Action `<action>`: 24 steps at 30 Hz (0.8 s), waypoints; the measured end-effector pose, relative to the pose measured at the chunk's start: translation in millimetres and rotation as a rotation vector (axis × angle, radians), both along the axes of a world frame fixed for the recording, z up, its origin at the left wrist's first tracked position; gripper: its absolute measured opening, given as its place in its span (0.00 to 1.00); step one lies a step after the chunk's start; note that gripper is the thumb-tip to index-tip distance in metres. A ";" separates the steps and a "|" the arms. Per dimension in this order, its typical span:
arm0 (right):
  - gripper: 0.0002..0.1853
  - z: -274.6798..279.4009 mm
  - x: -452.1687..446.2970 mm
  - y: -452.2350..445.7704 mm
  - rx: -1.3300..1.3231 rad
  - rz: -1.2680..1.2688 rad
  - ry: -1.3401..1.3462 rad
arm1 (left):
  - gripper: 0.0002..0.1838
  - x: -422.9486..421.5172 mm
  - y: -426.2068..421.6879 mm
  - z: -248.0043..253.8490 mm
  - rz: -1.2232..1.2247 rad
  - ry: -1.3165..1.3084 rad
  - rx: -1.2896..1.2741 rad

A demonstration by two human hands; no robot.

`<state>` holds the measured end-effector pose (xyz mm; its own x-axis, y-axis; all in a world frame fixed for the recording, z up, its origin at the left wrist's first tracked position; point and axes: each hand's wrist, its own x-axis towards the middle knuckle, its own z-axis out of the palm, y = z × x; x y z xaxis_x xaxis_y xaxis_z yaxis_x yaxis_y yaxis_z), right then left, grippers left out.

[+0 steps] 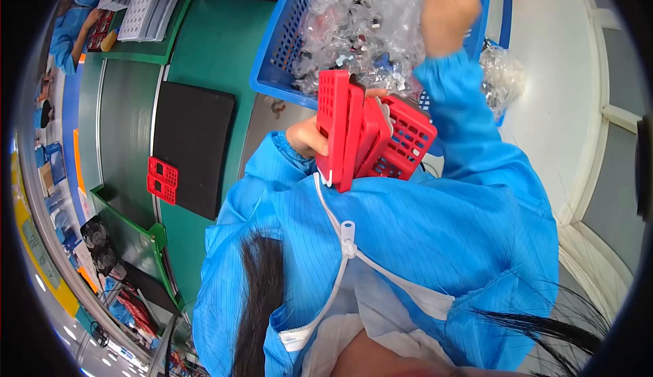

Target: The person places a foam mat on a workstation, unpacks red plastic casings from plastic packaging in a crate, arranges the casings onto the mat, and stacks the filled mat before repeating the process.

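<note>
My left hand (309, 137) is wrapped round several red perforated plastic trays (333, 122), held upright in a fanned stack in front of my chest. Thin pale edges show between some of them. The fingertips come out behind the stack; the rest of the fingers are hidden. My right hand (449, 9) is closed, over the right side of a blue plastic basket (269, 57). Crumpled clear plastic bags (401, 9) fill the basket, with small dark, white and blue bits among them. Plastic film lies right beside the right hand; what its curled fingers hold is not visible.
Left of me, a black mat (194, 145) lies on the green table (224, 57), with a small red perforated tray (162, 180) at its edge. White trays (146, 13) stand farther back. A co-worker's blue sleeve (64, 43) shows at upper left. Bagged plastic (502, 76) sits right of the basket.
</note>
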<state>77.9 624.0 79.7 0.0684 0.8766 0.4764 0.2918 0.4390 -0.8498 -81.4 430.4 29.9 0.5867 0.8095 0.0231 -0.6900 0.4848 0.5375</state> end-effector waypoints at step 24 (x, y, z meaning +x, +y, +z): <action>0.12 -21.4 14.0 -141.1 -0.632 0.846 -0.032 | 0.58 -24.1 -22.4 48.9 0.031 0.569 -0.008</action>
<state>91.9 482.9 58.3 -0.6858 0.7218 -0.0931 0.1242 -0.0100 -0.9922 -105.5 408.0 78.9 0.4812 0.8253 -0.2955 -0.3067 0.4743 0.8252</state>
